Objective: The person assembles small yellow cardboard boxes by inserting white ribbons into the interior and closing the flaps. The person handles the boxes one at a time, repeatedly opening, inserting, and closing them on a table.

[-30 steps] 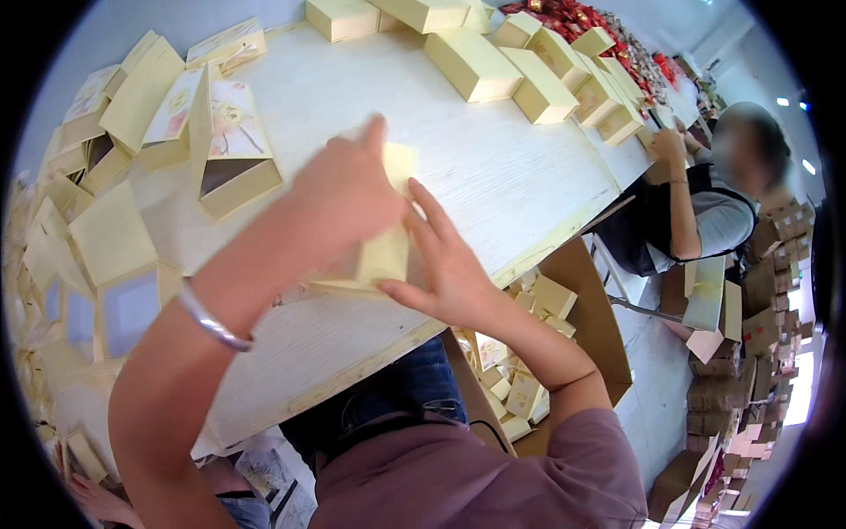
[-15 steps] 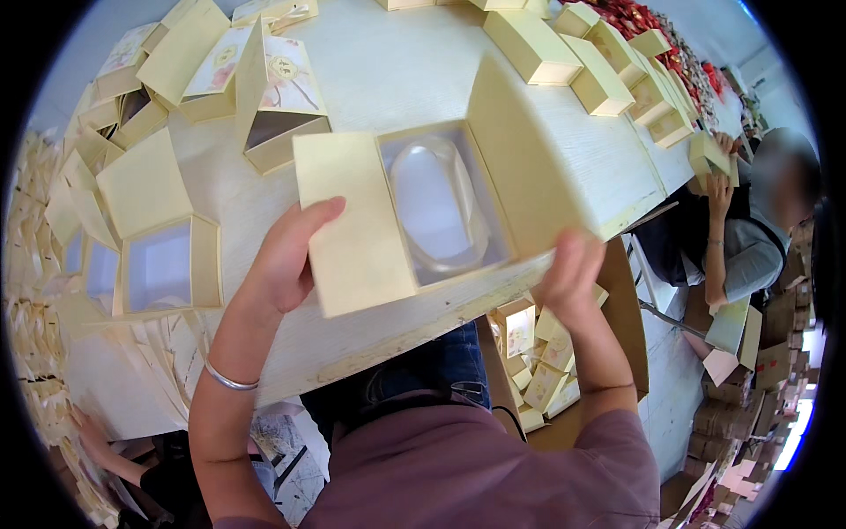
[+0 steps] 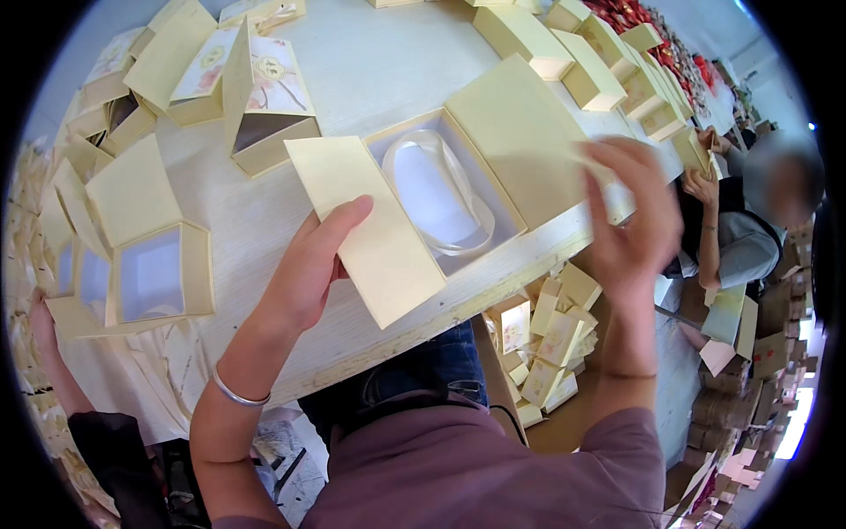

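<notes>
A cream gift box (image 3: 520, 236) lies spread out near the front edge of the table, its white inside showing between two flaps. Looped in it is a pale satin ribbon (image 3: 480, 214). My left hand (image 3: 304, 264) grips the left flap (image 3: 374, 234), thumb on top and fingers underneath. The right flap (image 3: 520, 132) leans outward to the right. Just beyond that flap's right end is my right hand (image 3: 636, 212), blurred by motion, its thumb and fingers apart with nothing visible between them.
Several open cream boxes (image 3: 196, 278) stand on the left, with floral-lidded boxes (image 3: 280, 75) behind. More closed boxes (image 3: 590, 75) line the far right. Below the table edge, a large carton (image 3: 586, 401) holds small boxes. A co-worker (image 3: 749, 229) handles a box at right; another person's arm (image 3: 57, 353) reaches in at left.
My right hand has come off the right flap and moved up and right. That flap leans further outward, and the box has turned slightly clockwise. My left hand keeps its grip.
</notes>
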Demonstrator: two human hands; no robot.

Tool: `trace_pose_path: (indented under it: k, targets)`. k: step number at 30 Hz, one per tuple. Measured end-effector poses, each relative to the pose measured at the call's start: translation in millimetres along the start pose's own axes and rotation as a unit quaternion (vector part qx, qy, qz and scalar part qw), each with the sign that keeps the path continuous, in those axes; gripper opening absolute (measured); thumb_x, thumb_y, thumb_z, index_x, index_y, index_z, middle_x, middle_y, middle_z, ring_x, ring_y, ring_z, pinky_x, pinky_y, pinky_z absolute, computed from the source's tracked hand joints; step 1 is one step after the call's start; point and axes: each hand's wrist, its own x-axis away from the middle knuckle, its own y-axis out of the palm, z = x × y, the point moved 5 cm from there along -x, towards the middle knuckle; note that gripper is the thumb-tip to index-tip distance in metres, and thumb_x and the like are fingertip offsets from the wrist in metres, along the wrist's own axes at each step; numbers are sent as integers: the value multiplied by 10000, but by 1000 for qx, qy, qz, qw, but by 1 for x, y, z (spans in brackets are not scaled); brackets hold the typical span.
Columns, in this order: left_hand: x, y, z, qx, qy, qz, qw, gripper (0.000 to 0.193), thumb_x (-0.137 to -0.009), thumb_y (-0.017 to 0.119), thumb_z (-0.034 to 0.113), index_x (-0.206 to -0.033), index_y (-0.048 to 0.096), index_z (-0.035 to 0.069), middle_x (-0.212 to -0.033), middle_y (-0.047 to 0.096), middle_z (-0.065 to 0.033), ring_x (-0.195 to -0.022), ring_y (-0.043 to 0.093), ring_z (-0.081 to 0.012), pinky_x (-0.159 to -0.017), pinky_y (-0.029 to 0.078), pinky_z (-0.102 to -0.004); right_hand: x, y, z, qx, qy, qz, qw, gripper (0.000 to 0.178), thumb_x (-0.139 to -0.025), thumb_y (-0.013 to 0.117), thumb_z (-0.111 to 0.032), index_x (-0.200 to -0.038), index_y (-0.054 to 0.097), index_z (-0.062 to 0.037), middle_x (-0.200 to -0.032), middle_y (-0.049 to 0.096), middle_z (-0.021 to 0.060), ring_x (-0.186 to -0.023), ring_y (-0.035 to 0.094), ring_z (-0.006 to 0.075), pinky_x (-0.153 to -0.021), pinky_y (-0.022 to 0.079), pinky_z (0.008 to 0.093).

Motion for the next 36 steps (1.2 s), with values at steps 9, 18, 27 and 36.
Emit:
trace_pose_path:
  k: [9,18,27,36]
  targets:
    - [7,6,58,-258,411,170,858,636,-737,606,148,-1259,260,38,-1187,391,-131,-1139,355,-221,-950,287,-336,-6,170,14,167,-167,-415,879,52,-717,514,-74,-744,528,-32,-709,573,108,-719,557,270,-629,445,348]
    - [9,58,81,-457,402,63,791,452,-764,527,106,-1187,381,42,-1018,501,-148,-938,489,-280,-856,375,-350,-55,70,9,-435,190,-267,839,193,-765,567,-84,-915,607,30,-804,615,106,-718,577,151,-655,463,236]
    - [30,41,75,-34,239,-50,969,262,-901,361,194,-1087,456,36,-522,252,65,-435,257,-25,-461,370,-199,-35,-20,87,-795,236,86,553,447,-804,451,10,-1223,307,68,-1004,501,154,-653,451,122,-618,411,202]
    - [76,-39,59,222,203,-39,953,272,-932,268,276,-904,448,75,-447,202,60,-358,179,-39,-331,244,-186,51,-123,211,-725,308,237,569,329,-880,350,-44,-1191,341,63,-711,392,39,-494,313,88,-435,276,203]
